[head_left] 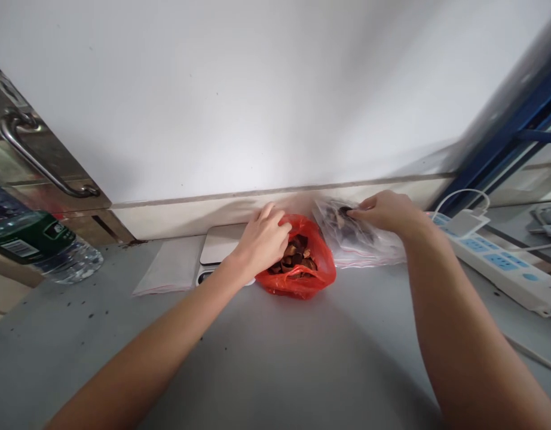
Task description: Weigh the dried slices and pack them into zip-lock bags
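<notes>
A red plastic bag [325, 254] stands open on the grey table, with dark brown, dried-looking curled pieces [297, 258] inside. My left hand [263, 239] is at the bag's left rim, its fingers curled in against the red plastic; the thumb is hidden. To the right lies a pile of clear zip bags [369, 249], the top one with dark and pale pieces in it. Over that pile is my right hand [387, 212], thumb and fingers pinched at a dark brown piece [345, 211]. Whether plastic covers that piece I cannot tell.
A flat white-topped kitchen scale [219, 243] sits left of the red bag, partly behind my left forearm. Beside it lie flat zip bags [170, 266]. A water bottle [46, 239] leans at far left. A white power strip [504, 260] with cables is at right; a white wall [257, 107] rises behind.
</notes>
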`<act>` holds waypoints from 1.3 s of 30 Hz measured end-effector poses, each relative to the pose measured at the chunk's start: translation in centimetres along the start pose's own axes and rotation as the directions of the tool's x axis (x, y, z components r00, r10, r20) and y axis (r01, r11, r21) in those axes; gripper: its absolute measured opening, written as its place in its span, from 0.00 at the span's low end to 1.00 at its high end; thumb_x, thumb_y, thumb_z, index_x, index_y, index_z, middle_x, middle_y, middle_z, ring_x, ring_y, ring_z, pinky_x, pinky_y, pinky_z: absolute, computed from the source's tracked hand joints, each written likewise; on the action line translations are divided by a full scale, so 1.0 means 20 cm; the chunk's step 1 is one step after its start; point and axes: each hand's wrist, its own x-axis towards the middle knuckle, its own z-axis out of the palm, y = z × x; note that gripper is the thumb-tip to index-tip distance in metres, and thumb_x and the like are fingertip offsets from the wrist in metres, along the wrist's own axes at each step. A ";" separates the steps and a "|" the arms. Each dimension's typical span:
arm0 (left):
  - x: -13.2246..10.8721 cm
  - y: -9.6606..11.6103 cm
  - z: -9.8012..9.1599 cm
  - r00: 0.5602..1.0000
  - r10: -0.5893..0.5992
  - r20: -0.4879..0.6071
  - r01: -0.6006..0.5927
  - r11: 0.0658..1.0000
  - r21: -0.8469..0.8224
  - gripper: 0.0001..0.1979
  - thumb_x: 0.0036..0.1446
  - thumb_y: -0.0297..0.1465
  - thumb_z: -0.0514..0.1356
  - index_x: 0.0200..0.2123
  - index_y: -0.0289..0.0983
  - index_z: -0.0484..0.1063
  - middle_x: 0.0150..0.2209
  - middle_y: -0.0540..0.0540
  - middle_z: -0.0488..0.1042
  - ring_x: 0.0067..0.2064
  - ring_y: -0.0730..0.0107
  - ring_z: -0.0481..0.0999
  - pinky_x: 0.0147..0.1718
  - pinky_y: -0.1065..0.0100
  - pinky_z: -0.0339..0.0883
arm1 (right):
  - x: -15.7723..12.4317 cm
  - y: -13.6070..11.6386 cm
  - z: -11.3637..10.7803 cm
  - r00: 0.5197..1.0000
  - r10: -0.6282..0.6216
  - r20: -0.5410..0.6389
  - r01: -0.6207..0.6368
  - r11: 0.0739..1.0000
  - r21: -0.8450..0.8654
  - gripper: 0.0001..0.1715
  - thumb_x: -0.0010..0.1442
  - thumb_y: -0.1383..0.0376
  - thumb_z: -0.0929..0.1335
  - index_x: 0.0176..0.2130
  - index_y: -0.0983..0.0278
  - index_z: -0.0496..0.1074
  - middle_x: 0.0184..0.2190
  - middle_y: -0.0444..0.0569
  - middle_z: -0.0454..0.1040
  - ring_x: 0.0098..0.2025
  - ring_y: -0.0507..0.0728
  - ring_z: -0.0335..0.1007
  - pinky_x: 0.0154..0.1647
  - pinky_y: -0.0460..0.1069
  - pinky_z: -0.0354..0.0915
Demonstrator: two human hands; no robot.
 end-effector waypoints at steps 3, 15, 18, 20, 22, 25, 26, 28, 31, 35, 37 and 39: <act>-0.04 0.04 -0.03 0.993 0.043 -0.112 -0.062 0.983 -0.175 0.15 0.70 0.26 0.53 0.45 0.35 0.81 0.50 0.36 0.80 0.62 0.48 0.70 0.61 0.47 0.69 | -0.05 -0.09 -0.06 0.980 0.197 0.011 -0.196 0.978 -0.067 0.09 0.59 0.61 0.71 0.32 0.61 0.83 0.26 0.56 0.78 0.39 0.69 0.79 0.40 0.58 0.70; -0.23 -0.06 -0.22 0.869 -0.434 -0.237 0.137 0.673 -0.727 0.38 0.62 0.45 0.67 0.70 0.45 0.57 0.72 0.37 0.63 0.70 0.49 0.65 0.61 0.52 0.70 | -0.30 -0.49 -0.22 0.926 -0.358 -0.123 0.378 0.893 0.242 0.11 0.62 0.65 0.69 0.33 0.61 0.81 0.30 0.49 0.81 0.37 0.59 0.76 0.44 0.53 0.69; -0.27 -0.09 -0.29 0.853 -0.403 -0.333 0.044 0.690 -0.722 0.16 0.66 0.42 0.63 0.52 0.40 0.74 0.55 0.40 0.79 0.58 0.56 0.78 0.56 0.58 0.73 | -0.34 -0.57 -0.17 0.855 -0.513 -0.074 0.507 0.800 0.320 0.13 0.64 0.60 0.68 0.31 0.61 0.81 0.27 0.47 0.79 0.32 0.56 0.72 0.36 0.51 0.67; -0.29 -0.12 -0.33 0.826 -0.436 -0.356 0.048 0.684 -0.728 0.11 0.68 0.41 0.60 0.40 0.39 0.74 0.40 0.45 0.81 0.44 0.63 0.82 0.48 0.63 0.77 | -0.33 -0.59 -0.13 0.853 -0.520 -0.051 0.494 0.771 0.402 0.15 0.64 0.57 0.69 0.30 0.62 0.80 0.23 0.46 0.75 0.28 0.54 0.68 0.31 0.50 0.64; -0.30 -0.16 -0.35 0.783 -0.518 -0.346 0.101 0.654 -0.750 0.13 0.67 0.43 0.61 0.36 0.40 0.72 0.33 0.48 0.79 0.37 0.67 0.81 0.39 0.67 0.77 | -0.31 -0.58 -0.09 0.873 -0.488 0.013 0.419 0.763 0.492 0.16 0.61 0.53 0.72 0.29 0.62 0.79 0.21 0.45 0.72 0.26 0.53 0.66 0.28 0.50 0.62; -0.32 -0.24 -0.33 0.737 -0.618 -0.274 0.179 0.569 -0.802 0.18 0.65 0.48 0.61 0.32 0.40 0.69 0.29 0.48 0.77 0.32 0.67 0.79 0.30 0.69 0.75 | -0.26 -0.54 -0.04 0.881 -0.444 0.164 0.268 0.754 0.600 0.18 0.55 0.51 0.75 0.25 0.63 0.77 0.23 0.47 0.75 0.26 0.54 0.68 0.28 0.50 0.64; -0.32 -0.26 -0.31 0.738 -0.633 -0.233 0.209 0.543 -0.813 0.19 0.64 0.49 0.61 0.31 0.40 0.69 0.29 0.47 0.78 0.31 0.67 0.79 0.29 0.69 0.74 | -0.25 -0.53 -0.03 0.871 -0.441 0.216 0.221 0.745 0.629 0.19 0.54 0.51 0.75 0.24 0.63 0.76 0.24 0.48 0.76 0.27 0.54 0.69 0.30 0.50 0.65; -0.33 -0.31 -0.27 0.739 -0.657 -0.149 0.294 0.513 -0.806 0.17 0.65 0.47 0.60 0.33 0.39 0.71 0.29 0.46 0.79 0.32 0.65 0.80 0.29 0.69 0.73 | -0.22 -0.52 0.00 0.830 -0.448 0.332 0.124 0.729 0.673 0.20 0.51 0.50 0.75 0.25 0.64 0.76 0.25 0.48 0.77 0.28 0.55 0.71 0.32 0.51 0.68; -0.34 -0.35 -0.21 0.703 -0.711 -0.028 0.451 0.476 -0.755 0.13 0.65 0.42 0.61 0.44 0.39 0.72 0.29 0.48 0.80 0.33 0.62 0.82 0.34 0.65 0.75 | -0.20 -0.53 0.05 0.748 -0.458 0.480 0.004 0.726 0.688 0.18 0.48 0.51 0.76 0.26 0.64 0.78 0.27 0.48 0.79 0.31 0.56 0.75 0.36 0.51 0.70; -0.34 -0.32 -0.18 0.708 -0.696 -0.119 0.530 0.634 -0.563 0.15 0.65 0.35 0.61 0.52 0.38 0.71 0.44 0.41 0.82 0.43 0.55 0.82 0.49 0.54 0.75 | -0.18 -0.54 0.11 0.746 -0.479 0.463 0.075 0.751 0.656 0.17 0.47 0.53 0.76 0.22 0.63 0.75 0.23 0.45 0.76 0.28 0.54 0.71 0.32 0.49 0.67; -0.34 -0.27 -0.20 0.804 -0.567 -0.178 0.424 0.758 -0.495 0.11 0.64 0.37 0.62 0.47 0.38 0.74 0.48 0.39 0.81 0.48 0.54 0.80 0.51 0.52 0.73 | -0.18 -0.55 0.14 0.771 -0.496 0.399 0.147 0.749 0.647 0.20 0.48 0.51 0.75 0.21 0.63 0.71 0.19 0.42 0.71 0.24 0.51 0.65 0.28 0.49 0.61; -0.33 -0.21 -0.23 0.928 -0.370 -0.040 0.283 0.772 -0.569 0.13 0.63 0.43 0.63 0.36 0.38 0.75 0.38 0.43 0.82 0.41 0.58 0.80 0.43 0.59 0.74 | -0.18 -0.56 0.17 0.779 -0.516 0.358 0.181 0.731 0.658 0.20 0.49 0.50 0.74 0.22 0.62 0.70 0.19 0.40 0.67 0.23 0.50 0.60 0.25 0.48 0.57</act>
